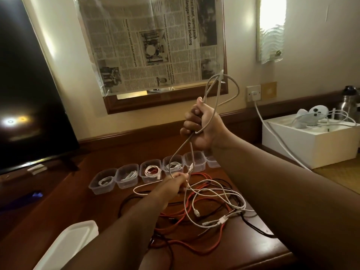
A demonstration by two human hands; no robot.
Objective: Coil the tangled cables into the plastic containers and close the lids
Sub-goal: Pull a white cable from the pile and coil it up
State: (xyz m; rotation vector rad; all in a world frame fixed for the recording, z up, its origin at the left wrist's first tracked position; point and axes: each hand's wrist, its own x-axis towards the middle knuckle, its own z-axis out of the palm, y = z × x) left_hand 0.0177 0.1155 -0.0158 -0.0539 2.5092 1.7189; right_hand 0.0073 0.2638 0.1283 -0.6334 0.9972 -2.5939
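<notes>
Wooden desk (109,215), right hand (200,127) gripping raised grey cable (214,106), left hand (175,182) pinching it.

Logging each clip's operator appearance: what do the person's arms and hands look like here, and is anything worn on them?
Both forearms are bare up to the frame edge, with no sleeves in view. The left hand and right hand wear no gloves, and no rings, watch, bracelet or other markings can be seen on the hands or wrists. Nothing is strapped or taped to either arm.
</notes>
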